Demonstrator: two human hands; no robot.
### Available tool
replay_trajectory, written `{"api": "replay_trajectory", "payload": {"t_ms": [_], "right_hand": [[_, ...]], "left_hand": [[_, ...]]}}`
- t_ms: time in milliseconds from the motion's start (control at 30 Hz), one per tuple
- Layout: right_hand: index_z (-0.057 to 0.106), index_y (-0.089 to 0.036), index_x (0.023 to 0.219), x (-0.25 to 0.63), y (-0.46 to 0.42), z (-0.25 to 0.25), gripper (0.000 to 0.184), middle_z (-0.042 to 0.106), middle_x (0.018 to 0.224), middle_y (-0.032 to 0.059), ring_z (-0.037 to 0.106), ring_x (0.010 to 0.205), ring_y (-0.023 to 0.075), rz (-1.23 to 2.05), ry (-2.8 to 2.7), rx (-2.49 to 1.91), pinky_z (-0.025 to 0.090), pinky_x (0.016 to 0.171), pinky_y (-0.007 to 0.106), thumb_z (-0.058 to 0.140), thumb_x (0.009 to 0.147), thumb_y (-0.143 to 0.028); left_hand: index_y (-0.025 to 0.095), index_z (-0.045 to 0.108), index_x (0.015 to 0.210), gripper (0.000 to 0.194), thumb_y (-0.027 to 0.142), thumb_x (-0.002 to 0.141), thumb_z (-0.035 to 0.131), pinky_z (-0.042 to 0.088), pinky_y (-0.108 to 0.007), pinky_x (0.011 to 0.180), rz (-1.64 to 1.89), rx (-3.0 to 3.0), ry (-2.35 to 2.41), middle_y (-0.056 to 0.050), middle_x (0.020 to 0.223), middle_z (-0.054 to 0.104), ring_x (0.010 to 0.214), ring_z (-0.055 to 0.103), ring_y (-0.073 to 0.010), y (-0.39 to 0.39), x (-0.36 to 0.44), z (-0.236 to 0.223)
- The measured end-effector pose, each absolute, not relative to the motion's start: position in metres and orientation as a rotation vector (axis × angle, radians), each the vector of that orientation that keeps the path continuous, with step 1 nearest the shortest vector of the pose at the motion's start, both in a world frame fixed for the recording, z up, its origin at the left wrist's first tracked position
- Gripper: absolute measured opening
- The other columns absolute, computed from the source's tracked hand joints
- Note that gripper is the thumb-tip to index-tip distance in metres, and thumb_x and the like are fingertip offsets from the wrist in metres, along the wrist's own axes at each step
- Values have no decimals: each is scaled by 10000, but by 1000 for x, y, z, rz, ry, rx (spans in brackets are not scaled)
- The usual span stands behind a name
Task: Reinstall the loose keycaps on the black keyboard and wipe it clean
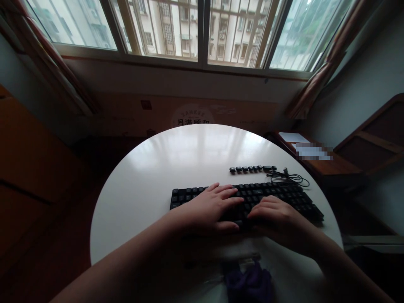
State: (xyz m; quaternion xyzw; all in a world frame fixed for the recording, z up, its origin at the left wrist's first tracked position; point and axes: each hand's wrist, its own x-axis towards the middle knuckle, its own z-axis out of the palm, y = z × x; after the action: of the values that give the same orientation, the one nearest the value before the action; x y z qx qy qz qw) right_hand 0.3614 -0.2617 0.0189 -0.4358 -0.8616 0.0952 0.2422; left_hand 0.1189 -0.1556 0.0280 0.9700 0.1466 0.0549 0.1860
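Observation:
A black keyboard (284, 198) lies on the round white table (176, 164), towards its right front. My left hand (210, 208) rests flat on the keyboard's middle keys, fingers stretched out and pointing right. My right hand (277, 219) lies on the keys beside it, fingers curled downward onto the keyboard, fingertips close to my left hand's thumb. A row of loose black keycaps (252, 169) sits on the table just behind the keyboard. The keyboard's black cable (292, 177) is bunched at the right end of that row.
A purple object (249, 284) lies at the table's near edge between my forearms. A wooden side table (318, 158) with white paper stands to the right. A window with curtains spans the wall behind; a cardboard box with print stands below it.

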Motion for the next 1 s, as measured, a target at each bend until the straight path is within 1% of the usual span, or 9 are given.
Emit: {"api": "replay_trajectory", "payload": {"t_ms": [100, 167, 300, 400, 500, 667, 867, 1000], "right_hand": [[669, -215, 1025, 360, -262, 18, 85, 741, 933, 30, 641, 822, 175, 187, -2397, -1125, 450, 785, 351, 635, 952, -187], [675, -214, 1036, 359, -264, 17, 96, 742, 923, 33, 633, 789, 168, 130, -2406, -1106, 445, 767, 352, 611, 969, -188], [712, -210, 1043, 354, -268, 16, 154, 746, 895, 50, 624, 750, 168, 20, -2396, -1129, 445, 737, 353, 570, 986, -189], [736, -222, 1018, 353, -269, 16, 155, 743, 870, 50, 627, 772, 181, 2, -2380, -1157, 453, 750, 359, 586, 981, -210], [736, -226, 1013, 354, -268, 15, 137, 740, 886, 48, 624, 816, 190, 58, -2364, -1159, 461, 771, 362, 605, 977, -219], [721, -208, 1024, 357, -267, 12, 118, 739, 896, 47, 607, 789, 186, 93, -2358, -1123, 457, 762, 367, 616, 970, -209], [748, -240, 1044, 355, -272, 11, 169, 730, 937, 69, 620, 880, 218, -11, -2334, -1177, 476, 819, 394, 603, 967, -205], [753, -237, 1048, 356, -272, 9, 173, 718, 934, 76, 615, 869, 218, 29, -2322, -1206, 500, 793, 390, 599, 968, -229]], "left_hand": [[257, 496, 1471, 619, 545, 932, 595, 296, -475, 1198, 206, 2667, 505, -105, 1567, 449, 1457, 373, -306, -150, 115, 36], [249, 514, 1453, 561, 505, 957, 571, 351, -440, 1168, 259, 2638, 577, -107, 1540, 480, 1428, 414, -288, -144, 111, 39], [232, 537, 1420, 486, 451, 986, 533, 401, -446, 1133, 356, 2586, 653, -119, 1498, 518, 1386, 457, -280, -134, 106, 39], [207, 551, 1404, 464, 425, 995, 522, 410, -447, 1127, 386, 2563, 665, -128, 1481, 533, 1373, 467, -276, -130, 105, 39], [188, 566, 1391, 455, 416, 1000, 518, 408, -432, 1129, 380, 2552, 657, -131, 1466, 544, 1363, 475, -269, -129, 105, 38], [212, 569, 1388, 444, 426, 1004, 509, 424, -427, 1111, 383, 2542, 660, -121, 1463, 548, 1358, 481, -269, -127, 103, 35], [215, 581, 1378, 437, 432, 1007, 505, 422, -415, 1110, 396, 2540, 657, -117, 1450, 558, 1343, 497, -262, -124, 102, 31], [218, 586, 1372, 439, 444, 1004, 506, 418, -412, 1111, 397, 2538, 651, -113, 1443, 562, 1336, 503, -264, -124, 102, 30]]}}
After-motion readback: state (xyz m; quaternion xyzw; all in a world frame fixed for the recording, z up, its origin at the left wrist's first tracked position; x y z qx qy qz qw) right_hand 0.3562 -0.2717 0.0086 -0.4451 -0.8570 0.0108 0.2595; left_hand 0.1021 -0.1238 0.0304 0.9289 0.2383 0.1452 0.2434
